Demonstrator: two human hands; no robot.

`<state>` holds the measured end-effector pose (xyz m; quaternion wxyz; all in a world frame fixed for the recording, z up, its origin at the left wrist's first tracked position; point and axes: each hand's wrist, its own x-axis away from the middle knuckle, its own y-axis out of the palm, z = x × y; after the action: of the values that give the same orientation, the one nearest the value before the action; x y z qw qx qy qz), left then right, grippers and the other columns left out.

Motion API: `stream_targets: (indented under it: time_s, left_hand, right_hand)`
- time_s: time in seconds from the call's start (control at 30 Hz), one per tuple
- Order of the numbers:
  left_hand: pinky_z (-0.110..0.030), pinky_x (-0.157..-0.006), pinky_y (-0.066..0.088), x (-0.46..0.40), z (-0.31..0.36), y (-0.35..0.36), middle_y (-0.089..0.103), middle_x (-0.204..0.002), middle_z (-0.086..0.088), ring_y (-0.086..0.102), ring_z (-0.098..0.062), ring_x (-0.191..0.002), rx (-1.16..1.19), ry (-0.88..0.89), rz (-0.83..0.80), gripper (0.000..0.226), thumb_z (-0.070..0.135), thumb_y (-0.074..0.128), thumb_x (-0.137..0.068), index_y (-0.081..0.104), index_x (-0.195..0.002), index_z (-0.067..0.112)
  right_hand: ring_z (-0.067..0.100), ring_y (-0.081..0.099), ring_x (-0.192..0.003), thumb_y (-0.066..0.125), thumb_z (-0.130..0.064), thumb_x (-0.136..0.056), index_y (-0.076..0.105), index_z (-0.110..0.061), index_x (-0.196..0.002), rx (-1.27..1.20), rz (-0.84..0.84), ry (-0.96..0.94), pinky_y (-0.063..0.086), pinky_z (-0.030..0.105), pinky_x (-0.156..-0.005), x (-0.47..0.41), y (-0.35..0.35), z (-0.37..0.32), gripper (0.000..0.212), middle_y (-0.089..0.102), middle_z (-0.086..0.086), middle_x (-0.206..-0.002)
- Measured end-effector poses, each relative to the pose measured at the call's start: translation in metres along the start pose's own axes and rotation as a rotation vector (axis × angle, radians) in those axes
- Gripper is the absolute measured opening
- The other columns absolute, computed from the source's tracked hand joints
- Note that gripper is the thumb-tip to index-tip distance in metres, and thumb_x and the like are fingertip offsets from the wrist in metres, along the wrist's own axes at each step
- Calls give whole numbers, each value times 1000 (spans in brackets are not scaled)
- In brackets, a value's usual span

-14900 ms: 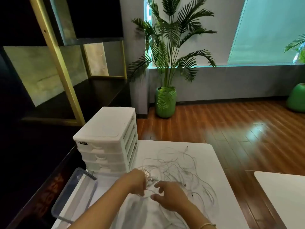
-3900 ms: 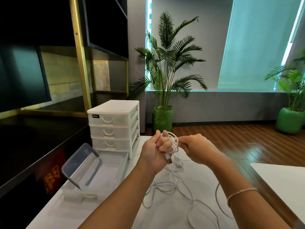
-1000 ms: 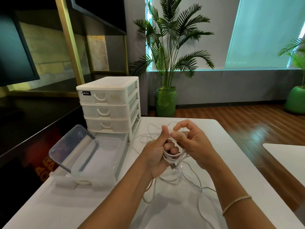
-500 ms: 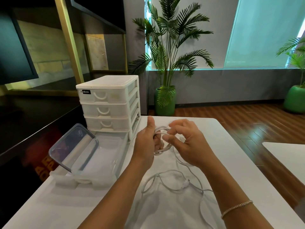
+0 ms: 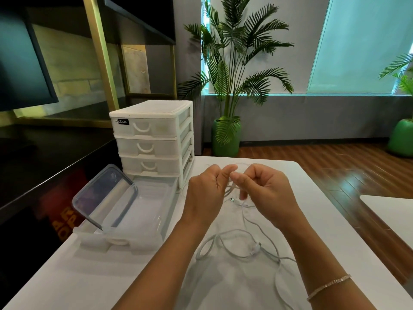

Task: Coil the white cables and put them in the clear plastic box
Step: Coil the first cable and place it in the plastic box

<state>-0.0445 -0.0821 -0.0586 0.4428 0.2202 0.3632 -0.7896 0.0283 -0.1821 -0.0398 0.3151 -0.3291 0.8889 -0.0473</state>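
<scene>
Above the middle of the white rectangular table, both hands are raised close together, thumbs almost touching. The left hand has its fingers curled around loops of a thin white cable, and the right hand pinches the same cable with curled fingers; a short plug end hangs between the two palms. From there the cable drops to the tabletop and joins the loose white cables lying in open loops between the forearms, with one strand running off toward the near edge on the right side. A thin bracelet sits on the right wrist.

To the left of the left hand, the clear plastic rectangular box lies open on the table, with no cable visible in it, its transparent lid tilted up at its left side, near the table's left edge. Just behind the box, touching or nearly so, stands a white plastic three-drawer cabinet at the table's far left corner. Bare tabletop stretches to the right of the hands up to the rounded far right corner, and also in front of the box toward the near left. Beyond the right edge is a gap of wooden floor, then the corner of a second white table. A tall palm in a green pot stands past the far edge.
</scene>
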Motion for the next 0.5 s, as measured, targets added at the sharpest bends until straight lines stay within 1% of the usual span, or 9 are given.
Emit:
stream_targets:
  time_s: [0.03, 0.1, 0.17, 0.23, 0.3, 0.33, 0.37, 0.43, 0.5]
  left_hand:
    - [-9, -53, 39, -1, -2, -2, 44, -55, 8, 40, -9, -48, -16, -4, -1, 44, 44, 40, -86, 61, -75, 7]
    - [-8, -53, 38, -2, -6, -5, 36, -51, 10, 35, -10, -45, -52, -12, 3, 36, 41, 43, -88, 41, -59, 20]
    - [-7, -52, 37, -4, -8, -8, 32, -50, 11, 32, -11, -44, -115, -6, 2, 40, 38, 46, -89, 28, -56, 26]
    - [-6, -53, 37, -6, -11, -10, 32, -50, 10, 32, -12, -44, -161, 3, -7, 41, 41, 43, -89, 27, -55, 25]
    - [-7, -51, 36, -6, -12, -12, 37, -52, 7, 36, -11, -47, -146, -43, -58, 41, 45, 37, -89, 34, -56, 20]
    - [-8, -49, 35, -7, -11, -12, 40, -52, 6, 38, -11, -49, -78, -99, -101, 43, 46, 35, -89, 39, -56, 18]
    - [-10, -48, 33, -7, -10, -12, 41, -51, 7, 38, -10, -49, 61, -183, -159, 45, 45, 35, -91, 42, -56, 17]
    - [-18, -47, 29, -7, -1, -13, 36, -43, 10, 30, -7, -44, 455, -385, -323, 48, 42, 37, -94, 40, -53, 17]
    - [-22, -47, 22, -5, 4, -11, 31, -39, 11, 25, -5, -39, 721, -493, -450, 47, 36, 34, -97, 38, -55, 13]
  right_hand:
    - [11, 51, -47, 58, -49, -66, 60, -2, -66, -28, -7, 24, 46, 32, -57, 0, 0, -1, 48, 61, 11, -56]
    - [10, 49, -46, 60, -46, -68, 61, -5, -67, -65, -21, 63, 45, 31, -55, -1, -2, 0, 41, 57, 7, -54]
    - [7, 46, -48, 64, -35, -75, 62, -14, -66, -81, -34, 87, 42, 27, -54, -2, -5, 0, 23, 53, 0, -55]
    - [6, 50, -53, 66, -24, -80, 63, -21, -67, -45, -33, 95, 44, 24, -56, -3, -7, -1, 14, 57, -3, -59]
    - [9, 57, -63, 67, -23, -80, 63, -25, -67, 35, 2, 97, 50, 26, -63, -4, -9, -1, 14, 63, -5, -66]
    - [11, 59, -66, 67, -24, -81, 63, -26, -67, 67, 31, 98, 51, 28, -67, -5, -11, -1, 14, 64, -6, -68]
    - [12, 59, -68, 67, -25, -81, 64, -26, -68, 88, 66, 104, 51, 28, -68, -5, -12, 0, 13, 65, -6, -69]
    - [13, 58, -67, 65, -28, -83, 64, -22, -70, 93, 141, 140, 50, 28, -67, -5, -14, 2, 14, 64, -5, -69]
    - [13, 54, -66, 58, -33, -87, 62, -18, -73, 59, 171, 225, 47, 30, -64, -6, -10, 5, 21, 63, -3, -71]
